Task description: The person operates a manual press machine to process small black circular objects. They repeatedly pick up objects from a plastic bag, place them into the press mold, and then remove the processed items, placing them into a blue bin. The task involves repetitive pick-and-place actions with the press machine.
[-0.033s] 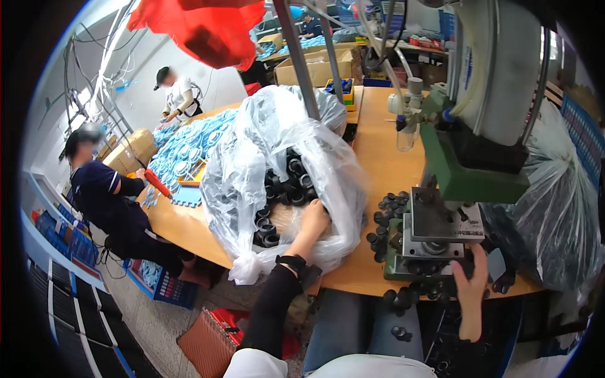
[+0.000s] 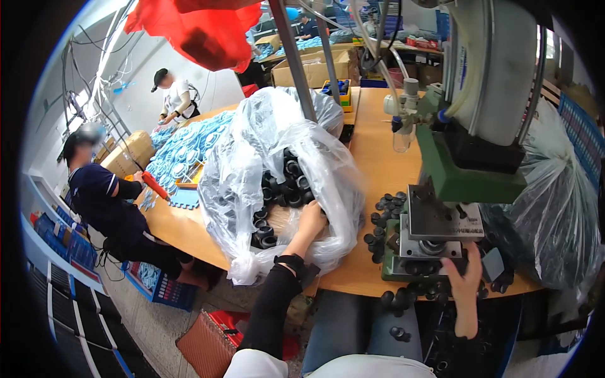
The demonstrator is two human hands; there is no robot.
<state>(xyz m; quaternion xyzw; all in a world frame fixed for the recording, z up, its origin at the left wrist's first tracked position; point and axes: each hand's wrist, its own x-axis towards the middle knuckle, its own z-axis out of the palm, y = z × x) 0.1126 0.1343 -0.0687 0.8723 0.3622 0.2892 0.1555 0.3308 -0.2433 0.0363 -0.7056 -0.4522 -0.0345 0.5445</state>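
1. One green benchtop press (image 2: 463,183) is standing on the wooden table (image 2: 372,157), directly ahead of the right hand.
2. One clear plastic bag (image 2: 252,157) is lying on the table to the left of the press, its long axis running away from the person.
3. Black ring parts (image 2: 283,183), too many to count, are sitting inside the bag, just beyond the left hand.
4. The left hand (image 2: 310,217) is reaching into the bag, fingers hidden; I cannot tell its grip.
5. The right hand (image 2: 465,274) is touching the press base, fingers curled; whether it is gripping anything is unclear.
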